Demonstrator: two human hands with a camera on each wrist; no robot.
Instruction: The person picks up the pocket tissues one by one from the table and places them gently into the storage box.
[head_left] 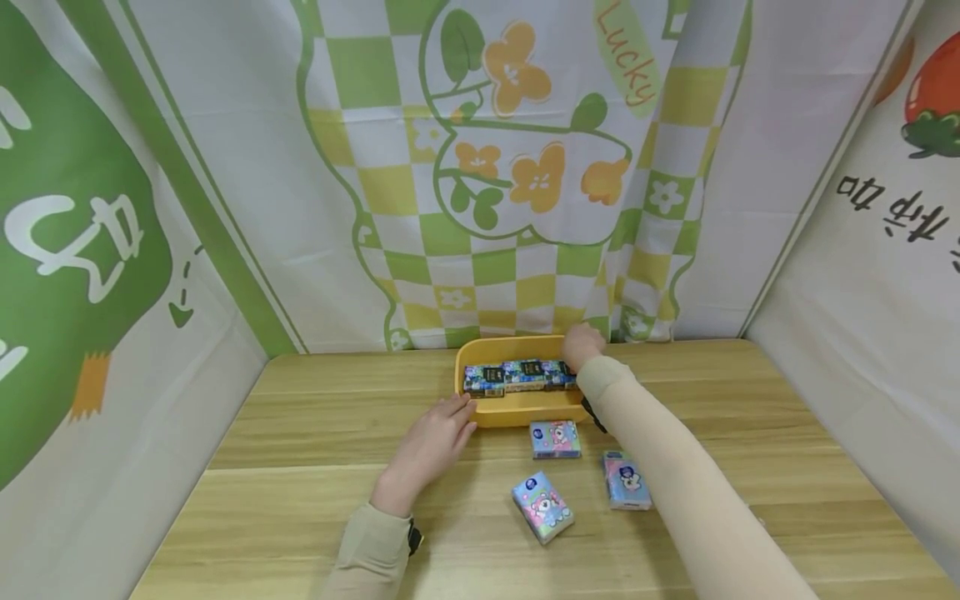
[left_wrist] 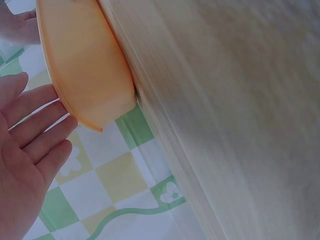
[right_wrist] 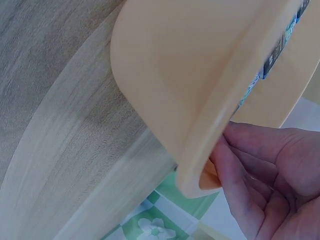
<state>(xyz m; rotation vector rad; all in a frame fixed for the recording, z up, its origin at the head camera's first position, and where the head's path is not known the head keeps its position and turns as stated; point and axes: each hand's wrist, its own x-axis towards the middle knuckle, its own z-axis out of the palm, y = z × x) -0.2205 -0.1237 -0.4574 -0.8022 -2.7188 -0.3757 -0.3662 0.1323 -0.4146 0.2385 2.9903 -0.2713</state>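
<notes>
A yellow plastic basket [head_left: 517,414] stands at the back of the table with a row of dark-blue patterned tissue packs [head_left: 522,377] inside. My left hand [head_left: 429,446], fingers extended, touches the basket's near left corner; in the left wrist view its fingertips meet the rim. My right hand [head_left: 583,346] reaches over the basket's right end, beside the rightmost dark pack. In the right wrist view the curled fingers of that hand [right_wrist: 270,175] dip behind the rim, which hides their tips and anything between them.
In front of the basket lie three light-blue and pink tissue packs: one close to it [head_left: 555,439], one nearer me [head_left: 543,507] and one by my right forearm [head_left: 627,481]. A patterned curtain [head_left: 517,275] hangs right behind the basket, along the wooden table's [head_left: 315,483] back edge.
</notes>
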